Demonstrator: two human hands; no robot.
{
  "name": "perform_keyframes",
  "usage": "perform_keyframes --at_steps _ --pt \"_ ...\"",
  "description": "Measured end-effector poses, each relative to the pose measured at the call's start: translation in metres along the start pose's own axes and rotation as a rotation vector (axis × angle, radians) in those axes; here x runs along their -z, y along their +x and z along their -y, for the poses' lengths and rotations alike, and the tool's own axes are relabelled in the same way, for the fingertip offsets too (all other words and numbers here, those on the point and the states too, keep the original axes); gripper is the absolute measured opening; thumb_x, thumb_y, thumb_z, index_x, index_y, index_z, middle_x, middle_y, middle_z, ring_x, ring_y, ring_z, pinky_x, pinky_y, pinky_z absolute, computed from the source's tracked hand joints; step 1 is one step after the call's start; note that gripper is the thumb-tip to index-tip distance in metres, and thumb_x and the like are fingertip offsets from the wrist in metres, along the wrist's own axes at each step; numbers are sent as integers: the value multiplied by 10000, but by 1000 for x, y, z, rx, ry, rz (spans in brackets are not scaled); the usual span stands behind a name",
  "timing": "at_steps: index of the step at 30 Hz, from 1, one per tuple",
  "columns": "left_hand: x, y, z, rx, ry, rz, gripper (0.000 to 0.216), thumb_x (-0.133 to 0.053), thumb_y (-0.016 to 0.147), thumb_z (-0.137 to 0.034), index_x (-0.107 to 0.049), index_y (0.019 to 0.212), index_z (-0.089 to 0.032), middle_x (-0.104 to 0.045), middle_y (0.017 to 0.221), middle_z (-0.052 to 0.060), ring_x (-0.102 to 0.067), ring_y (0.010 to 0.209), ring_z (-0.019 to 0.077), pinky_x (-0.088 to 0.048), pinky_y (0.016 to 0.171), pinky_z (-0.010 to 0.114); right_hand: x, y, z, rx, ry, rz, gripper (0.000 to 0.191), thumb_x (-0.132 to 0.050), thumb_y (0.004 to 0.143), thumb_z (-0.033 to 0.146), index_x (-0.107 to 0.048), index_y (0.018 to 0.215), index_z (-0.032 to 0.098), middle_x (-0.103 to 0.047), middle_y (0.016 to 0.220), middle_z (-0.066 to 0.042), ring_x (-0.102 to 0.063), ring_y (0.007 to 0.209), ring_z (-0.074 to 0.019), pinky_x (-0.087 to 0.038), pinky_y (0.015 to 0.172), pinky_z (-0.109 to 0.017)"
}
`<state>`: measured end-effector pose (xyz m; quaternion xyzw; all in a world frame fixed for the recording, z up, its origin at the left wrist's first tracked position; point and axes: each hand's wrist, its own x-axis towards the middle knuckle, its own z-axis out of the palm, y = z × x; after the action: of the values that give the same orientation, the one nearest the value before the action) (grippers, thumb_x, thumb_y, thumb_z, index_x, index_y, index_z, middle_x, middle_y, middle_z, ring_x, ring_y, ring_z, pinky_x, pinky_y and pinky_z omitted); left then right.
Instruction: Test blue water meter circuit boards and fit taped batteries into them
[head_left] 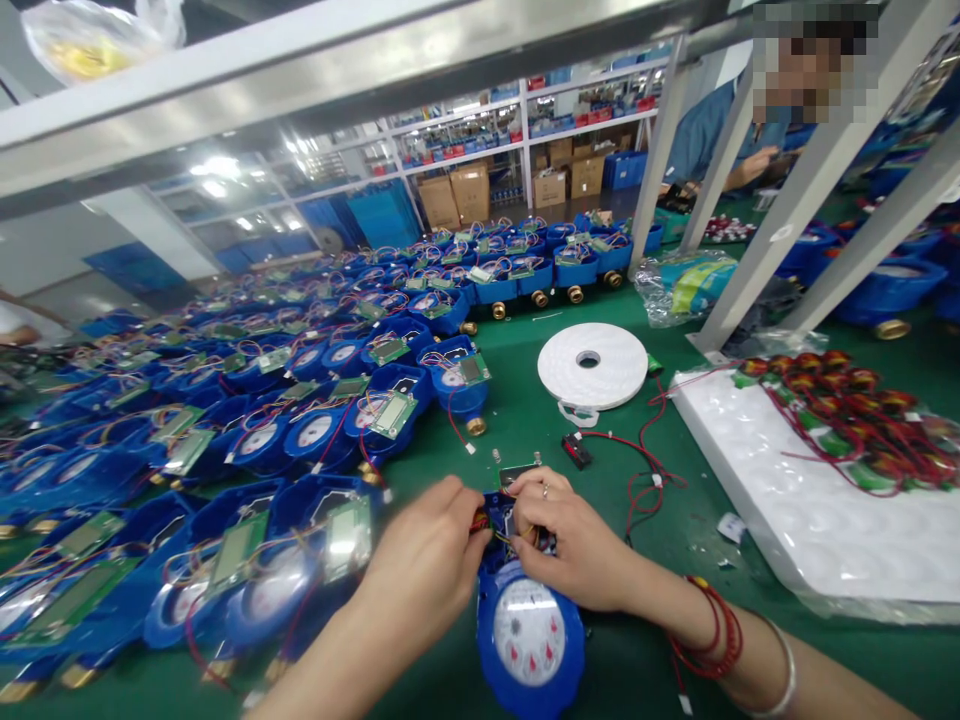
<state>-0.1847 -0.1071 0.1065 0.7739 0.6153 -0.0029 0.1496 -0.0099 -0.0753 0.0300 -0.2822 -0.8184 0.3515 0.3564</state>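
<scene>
The green bench [637,665] is covered on its left side with rows of blue meters [315,430]. One separate blue meter [487,640] lies before the person, its dial [529,632] facing up. At its upper part, the left hand [427,550] pinches a small reddish piece [478,520]. The right hand [574,540] is curled over the open housing, near thin wires [504,537]; whether it pinches them, I cannot tell. A white roll [615,365] lies beyond, and a white foam tray [727,480] at right.

There are the wearer's two hands [431,555] [577,545], one handled meter [529,645], dozens of other meters [311,430], one reel [555,365], one tray [750,490].
</scene>
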Motion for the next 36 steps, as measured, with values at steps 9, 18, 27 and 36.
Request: perform_keyframes --at_steps 9,18,27,36 --pt "-6 2 -3 4 47 11 183 -422 858 -168 -578 953 -169 -526 915 74 -535 859 238 -436 749 366 -1 0 0 2 -3 5 213 -577 725 49 -420 673 183 -522 775 -3 -463 1041 -203 -348 897 -339" --pt "-12 1 4 -14 30 -24 158 -441 855 -179 -579 931 -184 -499 926 63 -523 874 213 -427 763 328 -1 0 0 0 -12 12 207 -578 730 55 -423 682 184 -523 784 -6 -455 1052 -202 -351 894 -331" --pt "2 -3 8 -91 177 23 115 -453 851 -218 -558 804 -232 -497 867 19 -532 739 190 -360 601 308 0 0 1 14 -28 32 196 -565 728 43 -435 690 185 -527 791 -16 -465 1051 -206 -357 907 -346" --pt "1 -9 5 -149 244 -48 267 -381 868 -170 -570 1055 -195 -547 1057 102 -535 957 255 -467 783 390 -2 3 2 25 -49 21 204 -566 739 57 -418 680 184 -539 786 -15 -474 1017 -199 -354 913 -346"
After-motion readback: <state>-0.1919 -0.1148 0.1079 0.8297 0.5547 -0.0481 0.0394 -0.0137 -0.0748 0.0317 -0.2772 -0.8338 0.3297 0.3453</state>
